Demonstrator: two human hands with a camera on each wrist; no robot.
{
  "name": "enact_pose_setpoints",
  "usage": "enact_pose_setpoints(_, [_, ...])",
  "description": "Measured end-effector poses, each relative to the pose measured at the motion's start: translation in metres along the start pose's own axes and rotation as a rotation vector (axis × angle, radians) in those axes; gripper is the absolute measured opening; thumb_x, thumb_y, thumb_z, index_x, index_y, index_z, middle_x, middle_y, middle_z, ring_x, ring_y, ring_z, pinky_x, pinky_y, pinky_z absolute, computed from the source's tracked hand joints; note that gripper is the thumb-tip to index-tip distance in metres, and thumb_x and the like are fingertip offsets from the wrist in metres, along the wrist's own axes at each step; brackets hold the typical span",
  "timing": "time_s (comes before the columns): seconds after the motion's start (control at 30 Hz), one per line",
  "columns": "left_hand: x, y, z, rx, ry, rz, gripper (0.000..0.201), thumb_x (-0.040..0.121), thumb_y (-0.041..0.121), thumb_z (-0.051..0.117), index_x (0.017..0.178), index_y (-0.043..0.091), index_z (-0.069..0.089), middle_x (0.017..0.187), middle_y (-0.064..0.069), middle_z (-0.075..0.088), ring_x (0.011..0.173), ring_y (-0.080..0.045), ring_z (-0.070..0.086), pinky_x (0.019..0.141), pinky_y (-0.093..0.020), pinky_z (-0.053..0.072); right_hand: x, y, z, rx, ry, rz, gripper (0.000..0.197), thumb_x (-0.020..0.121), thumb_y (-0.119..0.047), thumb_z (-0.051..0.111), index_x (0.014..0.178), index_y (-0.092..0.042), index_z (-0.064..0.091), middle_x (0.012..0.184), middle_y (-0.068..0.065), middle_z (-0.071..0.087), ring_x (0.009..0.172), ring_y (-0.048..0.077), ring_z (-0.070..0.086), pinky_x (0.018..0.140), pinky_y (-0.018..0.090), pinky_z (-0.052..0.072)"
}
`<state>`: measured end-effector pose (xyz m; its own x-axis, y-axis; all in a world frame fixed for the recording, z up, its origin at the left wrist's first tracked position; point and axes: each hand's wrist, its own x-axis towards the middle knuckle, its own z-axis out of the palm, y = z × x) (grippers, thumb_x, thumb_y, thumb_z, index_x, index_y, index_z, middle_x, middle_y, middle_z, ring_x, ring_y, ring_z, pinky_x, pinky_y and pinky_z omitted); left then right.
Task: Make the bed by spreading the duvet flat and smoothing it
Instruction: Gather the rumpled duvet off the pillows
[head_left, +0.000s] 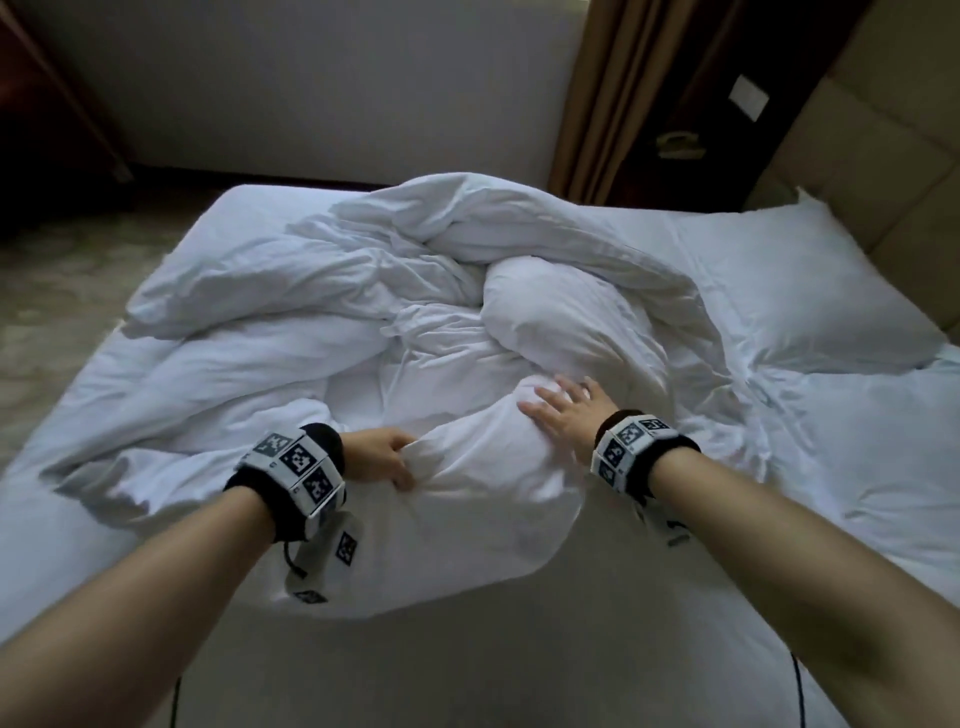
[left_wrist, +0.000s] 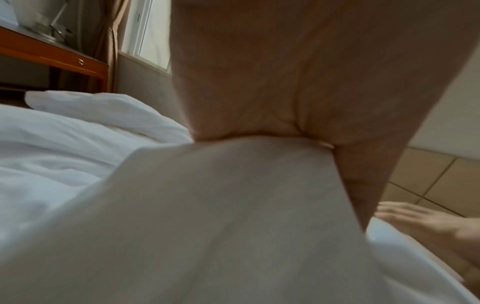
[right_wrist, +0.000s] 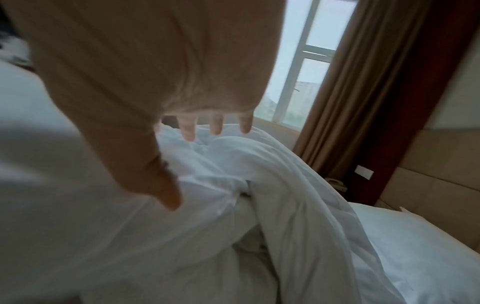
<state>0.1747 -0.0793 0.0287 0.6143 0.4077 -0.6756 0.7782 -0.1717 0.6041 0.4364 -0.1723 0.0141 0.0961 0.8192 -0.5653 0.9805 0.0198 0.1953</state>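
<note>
On top of the bed (head_left: 519, 675) sits a white duvet (head_left: 291, 291), all bunched up in a big lumpy heap in the middle. It is not flat at all. Bare sheet shows on the near side of the bed.

The left hand (head_left: 379, 460) has its fingers curled tight into a fold of the duvet at the near edge of the heap. In the left wrist view, the cloth is squeezed right under the palm. The right hand (head_left: 563, 413) is not grabbing anything. Its fingers (right_wrist: 188, 131) are straight and spread, and the palm lies on a puffy hump just beside the left hand's fold.

Most of the duvet lies away from the grip, up toward the far side of the bed and off to the left. A long thick roll runs across the back, from the left corner toward the pillow (head_left: 810, 291) on the right. So the heap is in front of both hands, and the fold in the left hand looks like the closest bit to pull.

I think the job has only just begun. The next move probably needs a pull toward the near edge to open the heap. The right hand is nearer to the hump and the pillow end, so it could press that part down or take its own hold there.
</note>
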Motion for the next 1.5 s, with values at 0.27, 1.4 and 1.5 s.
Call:
enact_pose_setpoints(0.27, [-0.121,-0.102,-0.025,0.044,0.037,-0.056,0.047,0.061,0.011,0.068,0.108,0.006,0.062,0.091,-0.006,0.062,0.074,-0.014,0.061,0.073,-0.028,0.055,-0.026,-0.135,-0.043,0.151,0.113,-0.078,0.015,0.090,-0.031,0.043,0.099,-0.025,0.054,0.122,0.006,0.061,0.119,0.023,0.054,0.106,0.042,0.030])
enact_pose_setpoints(1.4, [-0.031,-0.109,0.008,-0.024,0.231,-0.048,0.027,0.091,0.008,0.054,0.117,0.001,0.056,0.097,-0.018,0.061,0.073,-0.018,0.057,0.069,-0.013,0.051,-0.002,-0.083,0.040,0.912,0.230,0.504,0.089,0.080,-0.045,0.066,0.147,-0.012,0.017,0.148,0.017,0.028,0.136,0.037,0.028,0.110,0.044,0.029])
enact_pose_setpoints(1.5, [-0.018,-0.108,0.015,-0.085,0.278,-0.066,0.020,0.092,0.007,0.052,0.111,0.007,0.057,0.086,-0.011,0.062,0.075,-0.020,0.056,0.061,-0.007,0.045,0.035,-0.073,0.044,0.938,0.192,0.502,0.104,0.076,-0.050,0.069,0.150,-0.015,0.004,0.154,0.017,0.013,0.142,0.037,0.016,0.115,0.048,0.022])
